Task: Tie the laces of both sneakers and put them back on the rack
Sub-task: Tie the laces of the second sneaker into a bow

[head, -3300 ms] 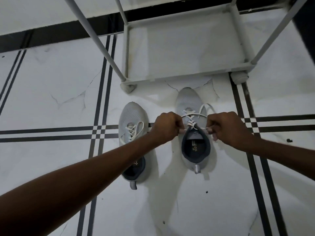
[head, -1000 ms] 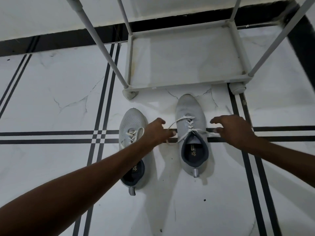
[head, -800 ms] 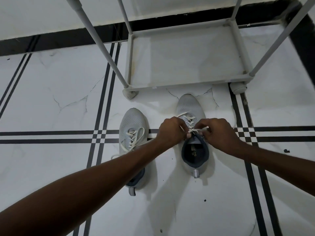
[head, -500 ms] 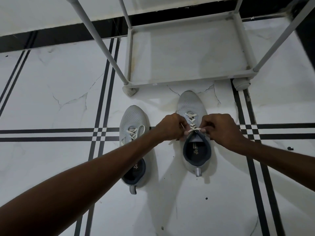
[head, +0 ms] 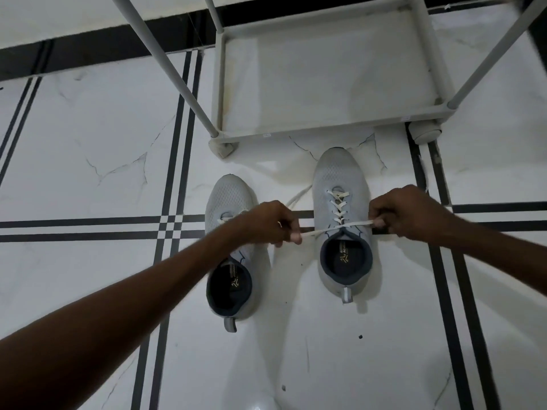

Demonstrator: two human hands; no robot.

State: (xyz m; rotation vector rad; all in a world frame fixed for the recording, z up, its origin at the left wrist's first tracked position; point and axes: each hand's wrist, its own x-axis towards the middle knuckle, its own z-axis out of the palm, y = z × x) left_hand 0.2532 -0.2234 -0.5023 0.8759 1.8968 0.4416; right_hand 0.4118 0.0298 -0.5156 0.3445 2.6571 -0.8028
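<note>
Neither sneaker is tied yet, and both sit on the floor [head: 88, 143] in front of the rack [head: 331, 130], toes toward it at twelve o'clock. The right sneaker [head: 340, 179] is in hand: its lace [head: 331, 229] runs taut across the top of the tongue, stretched from nine to three o'clock — what looks like the first crossing being cinched, with no bow formed. A loose length of lace trails on the floor off the shoe's ten o'clock side. The left sneaker [head: 228, 196] lies at about eight o'clock from its mate, partly hidden under the forearm; its lace looks slack, though whether it is knotted cannot be told. Left to do, by this reading: finish this bow, tie the other shoe, then lift both onto the bare lowest shelf.

The left hand [head: 268, 223] is clenched on one lace end, fingers curled, just off the shoe's nine o'clock edge. The right hand [head: 410, 214] pinches the other end at three o'clock — knuckles up. Both forearms reach forward and the hands are spread apart, pulling outward.
</note>
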